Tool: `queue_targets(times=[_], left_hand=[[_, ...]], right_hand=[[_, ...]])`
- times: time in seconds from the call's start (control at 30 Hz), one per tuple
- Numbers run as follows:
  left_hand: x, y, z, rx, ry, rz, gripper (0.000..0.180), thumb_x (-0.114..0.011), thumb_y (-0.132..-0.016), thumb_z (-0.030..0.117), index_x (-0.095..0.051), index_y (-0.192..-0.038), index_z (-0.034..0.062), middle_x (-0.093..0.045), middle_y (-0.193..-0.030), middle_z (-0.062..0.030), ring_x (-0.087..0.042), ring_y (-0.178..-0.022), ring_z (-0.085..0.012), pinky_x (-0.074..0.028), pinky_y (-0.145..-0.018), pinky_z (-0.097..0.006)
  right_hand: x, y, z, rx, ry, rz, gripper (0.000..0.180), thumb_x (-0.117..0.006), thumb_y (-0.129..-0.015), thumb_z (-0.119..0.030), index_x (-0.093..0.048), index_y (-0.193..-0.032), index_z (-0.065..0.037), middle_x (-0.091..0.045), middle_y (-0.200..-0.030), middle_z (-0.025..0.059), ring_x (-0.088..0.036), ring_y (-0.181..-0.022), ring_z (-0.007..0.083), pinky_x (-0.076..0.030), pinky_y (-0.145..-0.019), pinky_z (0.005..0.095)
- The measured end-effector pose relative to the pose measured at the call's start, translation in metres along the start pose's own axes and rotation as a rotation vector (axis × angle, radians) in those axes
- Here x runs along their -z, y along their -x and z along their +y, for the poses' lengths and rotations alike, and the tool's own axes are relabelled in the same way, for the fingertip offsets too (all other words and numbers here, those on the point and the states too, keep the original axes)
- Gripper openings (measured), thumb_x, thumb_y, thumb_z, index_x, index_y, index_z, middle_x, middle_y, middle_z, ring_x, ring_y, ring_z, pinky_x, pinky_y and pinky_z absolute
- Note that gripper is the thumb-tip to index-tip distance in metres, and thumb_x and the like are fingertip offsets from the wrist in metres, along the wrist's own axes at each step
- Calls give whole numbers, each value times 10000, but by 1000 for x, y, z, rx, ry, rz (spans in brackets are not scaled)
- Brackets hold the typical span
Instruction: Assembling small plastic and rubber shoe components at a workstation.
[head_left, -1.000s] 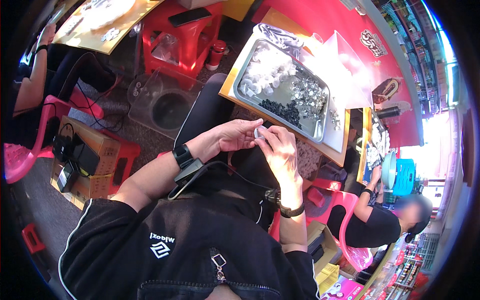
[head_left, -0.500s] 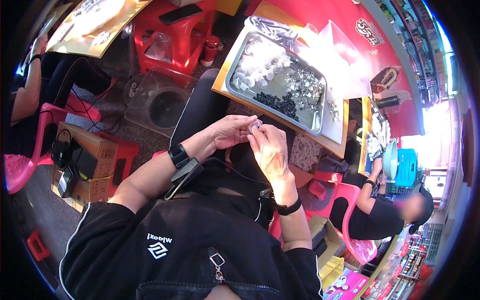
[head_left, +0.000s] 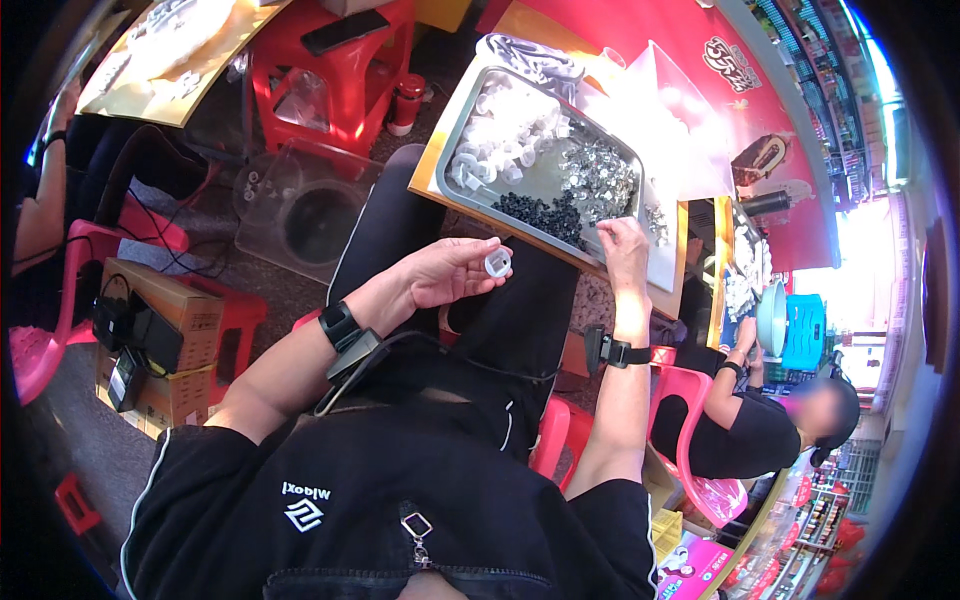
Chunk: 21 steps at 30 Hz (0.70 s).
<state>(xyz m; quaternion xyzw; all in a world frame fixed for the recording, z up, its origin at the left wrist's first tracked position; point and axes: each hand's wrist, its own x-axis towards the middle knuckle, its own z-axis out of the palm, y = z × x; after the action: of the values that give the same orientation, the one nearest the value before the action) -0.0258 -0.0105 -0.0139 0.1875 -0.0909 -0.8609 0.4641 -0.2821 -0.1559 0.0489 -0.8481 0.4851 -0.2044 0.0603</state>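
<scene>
My left hand (head_left: 450, 273) is closed around the edge of a small round white plastic cap (head_left: 497, 263), whose hollow side with a dark spot at its middle faces up. Over the near right rim of a metal tray (head_left: 547, 178), my right hand (head_left: 624, 250) has its fingertips pressed together; whatever is between them is too small to make out. Inside the tray lie three heaps: white plastic pieces (head_left: 508, 125) at the far left, small black parts (head_left: 540, 217) at the near side, and shiny metal bits (head_left: 598, 178) on the right.
The tray rests on a wooden-edged table (head_left: 428, 178), with a grey cloth (head_left: 530, 60) behind it. A red stool (head_left: 340, 85) bearing a phone stands at the far left. Cardboard boxes (head_left: 165, 310) sit at my left. A seated co-worker (head_left: 745, 430) is at the right.
My right hand has left the white cap and moved right and away from me to the tray's edge. The cap stays in my left hand. The view has shifted slightly.
</scene>
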Motion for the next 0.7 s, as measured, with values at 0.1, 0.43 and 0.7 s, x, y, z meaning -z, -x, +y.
queue_targets(times=[0.1,0.43,0.7], left_hand=[[1,1,0,4,7,16,296,-585,-903,290,-605,-1037,28,-662,-919,-104,-654,-795,-143,-553,-709,-228],[3,0,1,5,20,2,291,-569,-914,292,-603,-1050,37,-663,-925,-103,-653,-785,-136,-548,-704,-229],[-7,10,4,7,61,31,309,-558,-919,304,-593,-1062,32,-664,-915,-103,-659,-773,-140,-547,-662,-217]], right_hand=[[-5,-4,2,95,27,-18,97,-649,-769,-62,-662,-860,-27,-591,-845,124,-604,-786,291,-479,-700,368],[-10,-11,9,26,-42,-49,87,-623,-812,-78,-651,-873,-22,-592,-841,117,-601,-762,249,-474,-683,341],[9,22,-39,-602,-1561,-9,124,-604,-867,-35,-598,-978,19,-612,-860,91,-521,-659,114,-454,-621,232]])
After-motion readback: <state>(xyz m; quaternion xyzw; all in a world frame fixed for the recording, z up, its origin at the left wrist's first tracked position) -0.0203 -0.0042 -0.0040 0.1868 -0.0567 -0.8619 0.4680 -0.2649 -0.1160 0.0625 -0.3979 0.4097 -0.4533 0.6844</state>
